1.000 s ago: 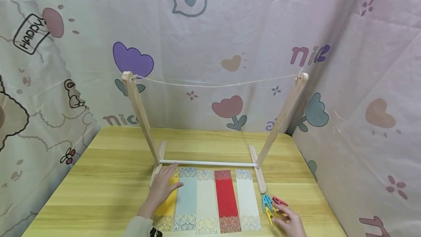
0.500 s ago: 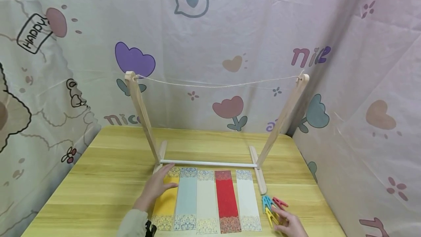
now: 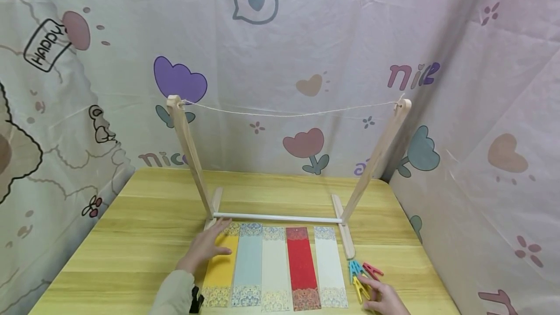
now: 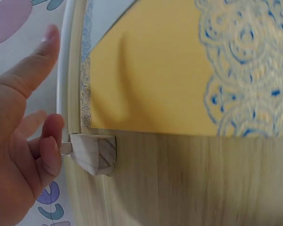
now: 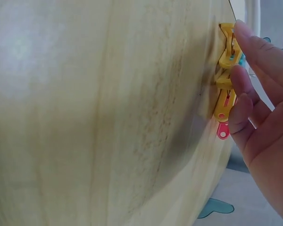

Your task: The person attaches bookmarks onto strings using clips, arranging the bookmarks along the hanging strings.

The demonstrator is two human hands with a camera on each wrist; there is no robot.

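The step looks like picking up: your spread left hand (image 3: 202, 251) hovers at the yellow strip (image 3: 220, 272), your loosely bent right hand (image 3: 387, 299) beside pegs (image 3: 358, 289) on the table (image 3: 122, 242). Lifting calls for a pinch.

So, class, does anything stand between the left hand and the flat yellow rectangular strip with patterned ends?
Nothing visible does: in the head view, the left hand partly covers the yellow strip, with no object between them.
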